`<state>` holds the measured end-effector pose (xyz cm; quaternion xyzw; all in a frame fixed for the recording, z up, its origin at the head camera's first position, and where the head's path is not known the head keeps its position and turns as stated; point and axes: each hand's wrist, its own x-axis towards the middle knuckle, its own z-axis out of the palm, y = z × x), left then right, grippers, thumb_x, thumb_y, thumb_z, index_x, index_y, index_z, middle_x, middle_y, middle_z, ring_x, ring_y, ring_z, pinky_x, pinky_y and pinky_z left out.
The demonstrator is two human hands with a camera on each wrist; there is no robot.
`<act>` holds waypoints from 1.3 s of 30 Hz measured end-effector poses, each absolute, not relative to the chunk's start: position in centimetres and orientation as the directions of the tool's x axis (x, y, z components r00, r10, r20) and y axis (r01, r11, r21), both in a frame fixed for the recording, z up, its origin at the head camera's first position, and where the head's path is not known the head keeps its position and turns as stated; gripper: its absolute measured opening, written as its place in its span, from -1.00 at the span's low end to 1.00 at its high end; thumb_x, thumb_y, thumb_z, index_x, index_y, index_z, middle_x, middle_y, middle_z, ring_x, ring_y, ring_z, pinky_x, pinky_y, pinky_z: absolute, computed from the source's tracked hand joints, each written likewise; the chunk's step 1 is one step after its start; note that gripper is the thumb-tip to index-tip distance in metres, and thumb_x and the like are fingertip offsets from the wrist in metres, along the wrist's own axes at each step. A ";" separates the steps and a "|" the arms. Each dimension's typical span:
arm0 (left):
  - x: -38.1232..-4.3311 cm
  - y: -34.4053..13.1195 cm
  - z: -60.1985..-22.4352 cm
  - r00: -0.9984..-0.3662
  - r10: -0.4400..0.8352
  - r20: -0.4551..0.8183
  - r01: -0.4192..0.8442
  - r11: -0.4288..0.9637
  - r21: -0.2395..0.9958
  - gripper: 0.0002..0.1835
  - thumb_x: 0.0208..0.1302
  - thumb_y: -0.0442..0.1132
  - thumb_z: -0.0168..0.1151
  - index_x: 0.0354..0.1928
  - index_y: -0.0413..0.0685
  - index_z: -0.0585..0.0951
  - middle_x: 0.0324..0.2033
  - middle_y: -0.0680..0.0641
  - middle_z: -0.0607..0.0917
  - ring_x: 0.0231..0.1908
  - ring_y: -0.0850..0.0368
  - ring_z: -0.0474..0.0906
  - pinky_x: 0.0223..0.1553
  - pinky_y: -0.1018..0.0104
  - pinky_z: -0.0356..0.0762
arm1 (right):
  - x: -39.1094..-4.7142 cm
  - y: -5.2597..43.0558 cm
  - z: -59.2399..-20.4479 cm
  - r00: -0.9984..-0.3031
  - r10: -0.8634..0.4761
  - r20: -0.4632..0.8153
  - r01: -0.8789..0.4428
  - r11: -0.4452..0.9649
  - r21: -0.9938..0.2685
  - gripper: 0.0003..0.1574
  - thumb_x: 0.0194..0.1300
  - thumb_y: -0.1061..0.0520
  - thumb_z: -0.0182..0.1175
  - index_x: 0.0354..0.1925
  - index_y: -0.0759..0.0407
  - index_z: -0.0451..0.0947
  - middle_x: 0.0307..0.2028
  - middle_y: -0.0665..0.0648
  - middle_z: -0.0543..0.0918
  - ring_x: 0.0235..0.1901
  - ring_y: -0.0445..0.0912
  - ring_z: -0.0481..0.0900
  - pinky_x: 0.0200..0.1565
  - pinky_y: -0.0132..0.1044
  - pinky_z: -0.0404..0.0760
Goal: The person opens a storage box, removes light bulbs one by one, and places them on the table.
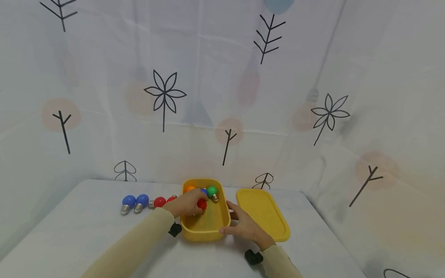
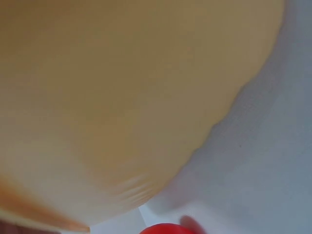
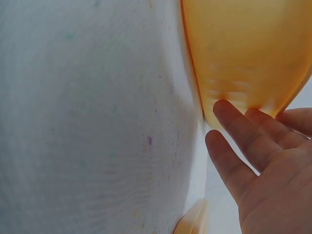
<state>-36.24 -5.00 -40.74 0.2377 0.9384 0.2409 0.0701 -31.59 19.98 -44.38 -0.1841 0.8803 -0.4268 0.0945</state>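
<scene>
A yellow box (image 1: 205, 234) stands on the table, and inside it are an orange bulb (image 1: 189, 188), a blue bulb (image 1: 204, 191) and a green bulb (image 1: 212, 191). My left hand (image 1: 185, 203) reaches over the box's left wall and grips a red bulb (image 1: 202, 205) low inside it; the hand hides part of the bulb. At the right side of the box, my right hand (image 1: 245, 226) has its fingers spread, with the thumb at the near right corner. In the right wrist view its fingertips (image 3: 224, 108) rest against the yellow wall.
Left of the box lie two blue bulbs (image 1: 129, 201) and two red bulbs (image 1: 160, 202), one partly behind my left wrist. A flat yellow lid (image 1: 265, 216) lies to the right. Behind the table (image 1: 87, 216) hangs a patterned cloth (image 1: 208, 96).
</scene>
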 end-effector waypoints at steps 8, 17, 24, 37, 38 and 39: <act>-35.6 -5.7 -40.0 -0.867 0.495 0.050 0.445 0.726 0.524 -0.53 0.10 -0.23 0.42 0.10 -0.02 0.58 -0.10 0.03 0.48 -0.11 0.10 0.41 -0.02 0.15 0.56 | -31.4 19.9 -44.5 -0.917 -0.398 -0.010 -0.239 0.570 -0.786 0.25 0.02 -0.31 0.36 0.49 -0.03 -0.04 0.38 0.02 0.22 0.15 -0.05 0.44 0.14 0.12 0.44; -33.9 -7.5 -39.0 -0.863 0.471 0.181 0.483 0.667 0.567 -0.56 0.13 -0.28 0.39 0.10 -0.02 0.58 -0.02 0.00 0.53 -0.06 0.07 0.45 -0.01 0.15 0.57 | -31.3 19.9 -44.7 -0.918 -0.397 0.006 -0.249 0.564 -0.788 0.25 0.01 -0.30 0.37 0.49 0.00 -0.03 0.39 0.06 0.21 0.17 -0.02 0.43 0.15 0.13 0.43; -32.7 -9.5 -38.7 -0.871 0.413 0.266 0.486 0.642 0.593 -0.54 0.11 -0.30 0.40 0.10 -0.01 0.58 -0.04 -0.01 0.53 -0.11 0.09 0.48 -0.10 0.23 0.62 | -31.5 19.7 -44.3 -0.917 -0.399 -0.006 -0.243 0.569 -0.786 0.26 0.00 -0.31 0.37 0.49 -0.01 -0.04 0.39 0.07 0.21 0.18 -0.01 0.42 0.14 0.14 0.44; -30.8 -12.5 -39.9 -0.924 0.215 0.316 0.373 0.685 0.626 -0.53 0.07 -0.26 0.43 0.08 -0.01 0.59 -0.09 0.03 0.55 -0.15 0.14 0.49 -0.08 0.20 0.61 | -31.5 19.6 -44.2 -0.923 -0.383 -0.021 -0.223 0.580 -0.783 0.27 -0.01 -0.31 0.38 0.49 0.01 -0.04 0.39 0.09 0.20 0.17 0.00 0.42 0.14 0.16 0.42; -30.7 -12.6 -40.1 -0.926 0.207 0.316 0.368 0.684 0.630 -0.53 0.08 -0.27 0.43 0.08 -0.02 0.59 -0.08 0.03 0.55 -0.15 0.14 0.48 -0.09 0.19 0.61 | -31.5 19.6 -44.2 -0.924 -0.383 -0.021 -0.223 0.581 -0.783 0.27 -0.01 -0.31 0.38 0.49 0.00 -0.04 0.39 0.08 0.20 0.17 0.00 0.42 0.14 0.16 0.42; -30.6 -12.8 -40.3 -0.929 0.196 0.313 0.359 0.685 0.635 -0.54 0.08 -0.27 0.43 0.08 -0.01 0.59 -0.08 0.02 0.56 -0.14 0.14 0.48 -0.09 0.19 0.61 | -31.5 19.6 -44.3 -0.924 -0.382 -0.022 -0.221 0.580 -0.784 0.27 -0.01 -0.31 0.38 0.49 0.00 -0.03 0.39 0.08 0.20 0.17 0.00 0.42 0.14 0.16 0.42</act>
